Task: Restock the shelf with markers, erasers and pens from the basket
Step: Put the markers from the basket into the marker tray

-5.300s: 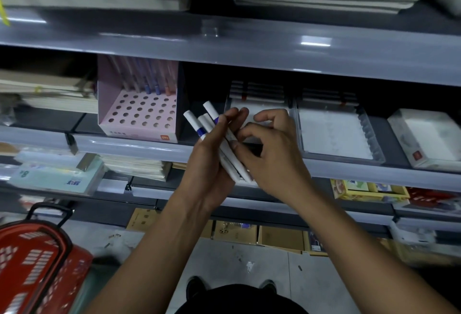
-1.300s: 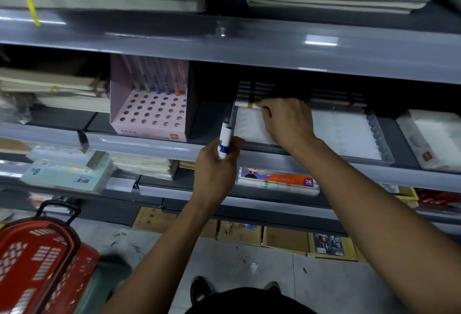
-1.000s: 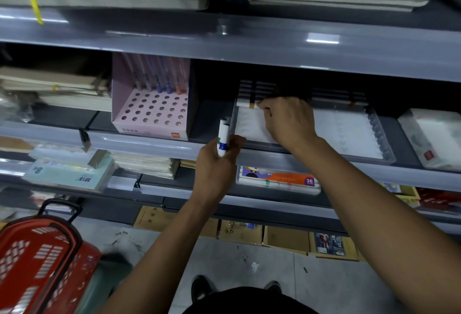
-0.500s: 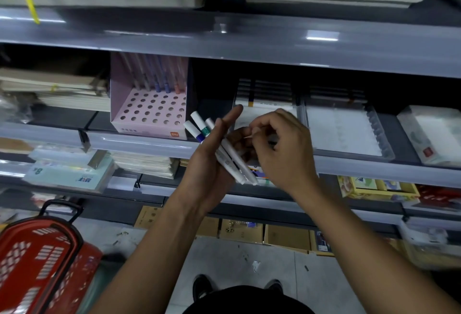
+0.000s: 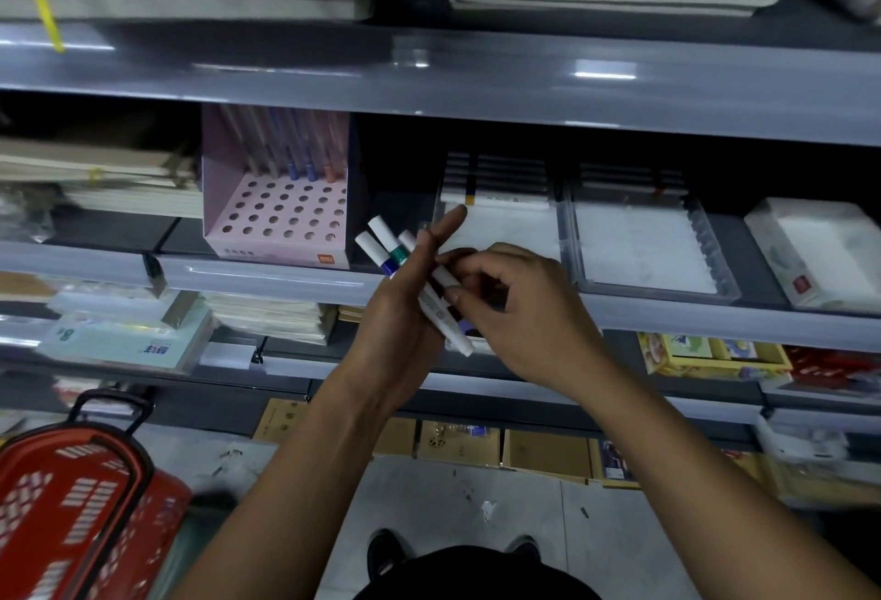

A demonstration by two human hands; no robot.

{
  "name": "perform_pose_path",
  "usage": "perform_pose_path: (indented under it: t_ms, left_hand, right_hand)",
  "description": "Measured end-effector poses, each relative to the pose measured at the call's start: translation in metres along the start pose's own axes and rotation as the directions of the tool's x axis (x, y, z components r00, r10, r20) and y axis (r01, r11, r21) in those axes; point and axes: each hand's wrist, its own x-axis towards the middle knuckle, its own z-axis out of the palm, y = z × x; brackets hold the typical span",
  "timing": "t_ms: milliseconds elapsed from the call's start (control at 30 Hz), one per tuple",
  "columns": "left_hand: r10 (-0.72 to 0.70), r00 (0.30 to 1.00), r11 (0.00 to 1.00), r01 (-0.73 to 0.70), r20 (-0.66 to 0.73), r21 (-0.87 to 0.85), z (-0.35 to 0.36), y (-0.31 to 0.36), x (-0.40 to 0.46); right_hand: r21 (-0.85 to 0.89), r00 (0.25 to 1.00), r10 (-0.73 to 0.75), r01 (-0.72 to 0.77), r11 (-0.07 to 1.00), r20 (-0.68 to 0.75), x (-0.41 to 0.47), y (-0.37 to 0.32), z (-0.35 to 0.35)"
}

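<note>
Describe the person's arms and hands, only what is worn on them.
Both forearms are bare as far as the frame shows: no sleeves in view. The left hand and right hand wear no gloves; no watch or bracelet shows at either wrist.

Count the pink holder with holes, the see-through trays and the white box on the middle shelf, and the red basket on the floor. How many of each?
Pink holder: 1
Clear trays: 2
White box: 1
Red basket: 1
Total: 5
</note>
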Motion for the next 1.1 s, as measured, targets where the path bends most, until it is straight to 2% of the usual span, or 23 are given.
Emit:
perform_pose_path:
  t_ms: [67, 167, 300, 400, 500, 667, 933, 1100]
  left_hand:
    - [0.006, 0.998, 0.999, -0.003, -0.062, 0.053, -0.001, 0.0, 0.001]
    - [0.085, 0.98, 0.971, -0.041, -0.179, 0.237, -0.007, -0.004, 0.001]
    - [0.248, 0.903, 0.875, -0.052, -0.352, 0.481, -0.016, -0.01, 0.005]
    - [0.326, 0.873, 0.776, -0.029, -0.362, 0.63, -0.021, -0.013, 0.009]
    - [0.378, 0.884, 0.658, -0.047, -0.276, 0.752, -0.023, -0.015, 0.009]
    - [0.417, 0.882, 0.594, -0.08, -0.221, 0.8, -0.028, -0.019, 0.011]
    - [0.413, 0.883, 0.606, -0.082, -0.224, 0.791, -0.032, -0.021, 0.012]
    - [0.428, 0.876, 0.593, -0.089, -0.221, 0.8, -0.034, -0.023, 0.011]
  right_hand:
    - [-0.106, 0.999, -0.033, 0.029, 0.994, -0.034, 0.001, 0.002, -0.003]
    - [-0.173, 0.997, -0.04, 0.029, 0.984, -0.064, 0.005, 0.008, -0.009]
    - [-0.218, 0.991, -0.055, 0.028, 0.976, -0.119, 0.011, 0.015, -0.017]
    - [-0.223, 0.986, -0.067, 0.032, 0.974, -0.15, 0.018, 0.021, -0.02]
    - [-0.226, 0.981, -0.07, 0.028, 0.974, -0.181, 0.025, 0.027, -0.019]
    - [-0.293, 0.986, -0.044, -0.005, 0.956, -0.159, 0.049, 0.041, -0.018]
    - [-0.314, 0.993, 0.051, -0.083, 0.946, -0.11, 0.086, 0.051, -0.012]
    - [-0.356, 0.989, 0.08, -0.121, 0.927, -0.128, 0.088, 0.052, -0.01]
